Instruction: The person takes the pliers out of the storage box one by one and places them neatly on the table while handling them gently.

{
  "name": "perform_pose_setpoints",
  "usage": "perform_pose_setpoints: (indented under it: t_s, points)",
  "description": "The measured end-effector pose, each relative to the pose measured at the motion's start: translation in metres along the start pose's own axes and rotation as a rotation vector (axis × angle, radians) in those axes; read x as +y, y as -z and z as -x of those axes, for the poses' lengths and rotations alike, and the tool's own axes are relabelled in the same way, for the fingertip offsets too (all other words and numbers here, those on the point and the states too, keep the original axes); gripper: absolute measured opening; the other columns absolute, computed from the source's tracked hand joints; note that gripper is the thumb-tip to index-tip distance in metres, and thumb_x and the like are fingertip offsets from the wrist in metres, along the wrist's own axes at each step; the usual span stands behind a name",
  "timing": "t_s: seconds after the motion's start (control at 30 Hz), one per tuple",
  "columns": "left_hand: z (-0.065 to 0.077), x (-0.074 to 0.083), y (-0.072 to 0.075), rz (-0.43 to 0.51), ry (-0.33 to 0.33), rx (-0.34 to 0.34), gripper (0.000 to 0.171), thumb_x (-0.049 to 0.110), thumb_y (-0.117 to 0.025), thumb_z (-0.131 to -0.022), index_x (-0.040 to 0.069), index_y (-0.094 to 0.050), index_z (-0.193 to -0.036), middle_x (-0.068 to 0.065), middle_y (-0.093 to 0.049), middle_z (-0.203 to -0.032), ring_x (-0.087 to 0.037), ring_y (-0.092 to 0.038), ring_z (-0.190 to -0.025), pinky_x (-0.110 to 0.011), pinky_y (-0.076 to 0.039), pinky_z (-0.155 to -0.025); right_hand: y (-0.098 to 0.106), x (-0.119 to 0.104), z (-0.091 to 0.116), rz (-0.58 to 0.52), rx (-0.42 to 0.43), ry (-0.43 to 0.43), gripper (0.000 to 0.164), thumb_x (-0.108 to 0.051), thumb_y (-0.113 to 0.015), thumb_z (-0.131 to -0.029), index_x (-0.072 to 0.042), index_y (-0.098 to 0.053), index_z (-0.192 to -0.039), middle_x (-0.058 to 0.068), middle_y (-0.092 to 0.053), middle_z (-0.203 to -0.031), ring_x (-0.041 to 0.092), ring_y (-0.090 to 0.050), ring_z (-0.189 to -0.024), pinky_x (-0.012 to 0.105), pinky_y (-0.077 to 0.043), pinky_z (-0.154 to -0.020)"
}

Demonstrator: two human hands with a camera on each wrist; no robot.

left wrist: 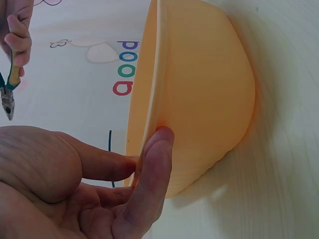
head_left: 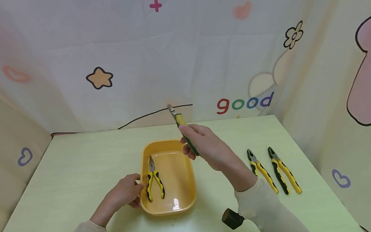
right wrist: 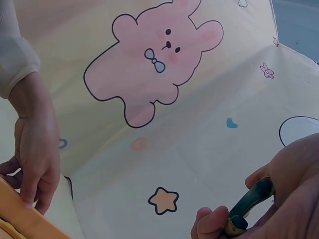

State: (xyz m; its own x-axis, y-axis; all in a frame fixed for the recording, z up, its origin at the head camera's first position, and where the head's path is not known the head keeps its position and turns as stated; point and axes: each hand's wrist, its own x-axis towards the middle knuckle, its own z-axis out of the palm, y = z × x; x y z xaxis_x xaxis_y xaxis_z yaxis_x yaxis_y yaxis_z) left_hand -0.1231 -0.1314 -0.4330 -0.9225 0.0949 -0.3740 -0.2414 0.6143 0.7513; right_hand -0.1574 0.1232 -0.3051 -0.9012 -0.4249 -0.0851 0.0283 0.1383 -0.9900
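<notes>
The left hand point(head_left: 125, 191) pinches the rim of the yellow tray point(head_left: 176, 178) at its left side, thumb and fingers closed on either side of the wall. The right hand point(head_left: 207, 144) is curled round the handles of a pair of pliers point(head_left: 181, 120), raised clear of the tray near its far right corner, with the nose pointing up, away and to the left. Inside the tray, by the left wall, lie long-nose pliers point(head_left: 152, 168), nose toward the far end, handles spread.

The tray rests on the pale green bench point(head_left: 81, 173). Right of it, beyond the right forearm, the inner pliers point(head_left: 260, 168) and outer pliers point(head_left: 278, 164) lie side by side, apart, noses away from the person. A printed cloth point(head_left: 144, 53) with a star and "good" hangs behind.
</notes>
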Motion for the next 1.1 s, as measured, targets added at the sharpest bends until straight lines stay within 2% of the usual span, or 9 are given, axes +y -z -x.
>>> perform_pose_setpoints:
  t_s: [0.2,0.4,0.73,0.93,1.1]
  points:
    - [-0.001,0.0,0.0,-0.005,0.004,-0.004,0.034,0.006,-0.051,-0.104,-0.013,-0.052,-0.133,-0.014,-0.066,-0.084,-0.019,-0.065,-0.057,-0.033,-0.062,-0.054,0.007,-0.003,0.005,0.016,0.017,0.001,0.035,-0.03,-0.046,-0.112,0.004,-0.054,-0.111,0.013,-0.051,-0.098,0.022,-0.053,-0.074,0.024,-0.045,-0.064]
    - [0.0,0.001,0.001,-0.009,0.009,-0.001,0.038,0.006,-0.051,-0.104,-0.013,-0.05,-0.137,-0.015,-0.065,-0.089,-0.019,-0.066,-0.058,-0.033,-0.062,-0.054,0.013,-0.004,0.009,0.026,0.033,0.006,0.034,-0.029,-0.045,-0.112,0.004,-0.054,-0.115,0.013,-0.05,-0.1,0.022,-0.053,-0.076,0.023,-0.045,-0.064]
    - [0.001,0.001,0.0,-0.01,0.004,-0.003,0.037,0.006,-0.051,-0.104,-0.014,-0.051,-0.136,-0.015,-0.066,-0.087,-0.019,-0.066,-0.057,-0.033,-0.062,-0.054,0.02,-0.007,0.013,0.042,0.043,0.026,0.035,-0.03,-0.044,-0.112,0.003,-0.054,-0.111,0.013,-0.051,-0.099,0.022,-0.053,-0.076,0.024,-0.046,-0.065]
    - [0.001,0.001,0.001,-0.001,0.006,-0.001,0.037,0.006,-0.05,-0.104,-0.013,-0.051,-0.136,-0.015,-0.066,-0.086,-0.019,-0.065,-0.056,-0.033,-0.062,-0.054,0.023,-0.007,0.015,0.05,0.048,0.033,0.038,-0.029,-0.044,-0.112,0.007,-0.053,-0.121,0.014,-0.051,-0.101,0.022,-0.052,-0.075,0.024,-0.047,-0.065]
    - [0.001,0.0,0.001,0.001,0.004,0.0,0.037,0.006,-0.05,-0.104,-0.014,-0.051,-0.135,-0.014,-0.066,-0.083,-0.019,-0.065,-0.056,-0.033,-0.061,-0.054,0.025,-0.008,0.016,0.05,0.05,0.031,0.039,-0.029,-0.044,-0.113,0.007,-0.052,-0.124,0.014,-0.05,-0.101,0.021,-0.053,-0.075,0.024,-0.047,-0.066]
